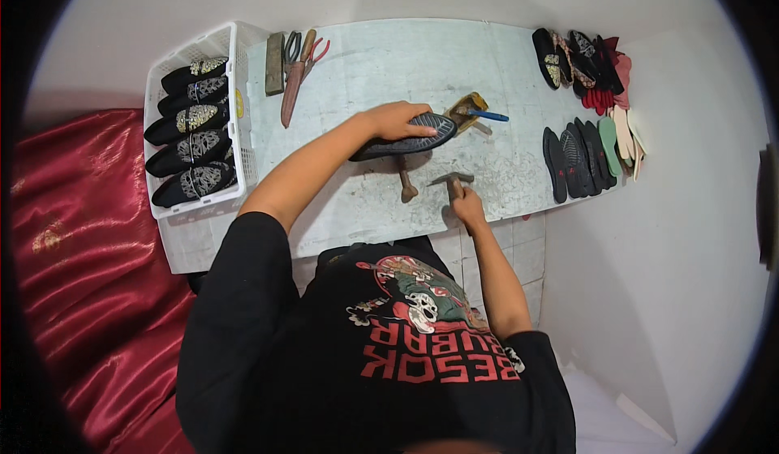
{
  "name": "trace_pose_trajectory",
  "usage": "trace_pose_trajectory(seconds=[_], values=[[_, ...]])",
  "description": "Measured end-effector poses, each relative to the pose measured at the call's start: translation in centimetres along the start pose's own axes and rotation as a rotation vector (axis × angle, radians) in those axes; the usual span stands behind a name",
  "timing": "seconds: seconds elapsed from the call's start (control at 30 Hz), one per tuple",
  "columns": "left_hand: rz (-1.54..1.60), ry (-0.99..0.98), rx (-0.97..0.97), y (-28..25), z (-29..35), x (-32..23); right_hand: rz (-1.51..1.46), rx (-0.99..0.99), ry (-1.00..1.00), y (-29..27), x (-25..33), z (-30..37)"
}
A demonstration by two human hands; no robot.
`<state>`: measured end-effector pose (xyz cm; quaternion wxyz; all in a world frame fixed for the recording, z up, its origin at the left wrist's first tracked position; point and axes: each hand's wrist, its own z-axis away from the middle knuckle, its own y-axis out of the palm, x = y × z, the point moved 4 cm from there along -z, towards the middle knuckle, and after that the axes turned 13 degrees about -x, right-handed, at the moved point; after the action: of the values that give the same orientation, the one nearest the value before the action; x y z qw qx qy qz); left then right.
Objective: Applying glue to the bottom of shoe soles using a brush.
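Note:
My left hand (398,121) grips a black shoe (372,149) near the middle of the table, its patterned sole facing up. Beneath the shoe, a worn metal shoe anvil (406,185) sticks out toward me; whether the two touch is hidden. Closed around a hammer (452,180), my right hand (468,207) is close to the table's front edge, with the hammer head apart from the shoe. Just beyond the shoe's toe lies a yellowish, stained container (465,105), and a blue-handled brush (490,116) rests across it.
A white basket (241,89) of decorated black shoes stands at the left. Behind it lie a wooden block (275,64), red-handled pliers (320,50) and a sheathed knife (294,89). Black insoles (574,162), a green insole (608,147) and finished shoes (547,58) line the table's right end.

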<state>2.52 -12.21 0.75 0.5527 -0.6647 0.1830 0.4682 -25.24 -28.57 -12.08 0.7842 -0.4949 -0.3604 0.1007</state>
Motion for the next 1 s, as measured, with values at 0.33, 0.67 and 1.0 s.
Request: trace_pose_trajectory(seconds=[0.33,0.67,1.0], values=[[0.256,-0.021,0.018,-0.3,1.2,1.1,-0.677,0.046,0.395,-3.6,4.1,10.4],[0.502,-0.044,0.163,-0.3,2.5,3.3,-0.387,0.107,-0.196,-6.2,15.6,10.8],[0.498,-0.027,0.177,-0.1,2.4,3.9,-0.261,-0.072,-0.494,-7.4,22.7,9.8]])
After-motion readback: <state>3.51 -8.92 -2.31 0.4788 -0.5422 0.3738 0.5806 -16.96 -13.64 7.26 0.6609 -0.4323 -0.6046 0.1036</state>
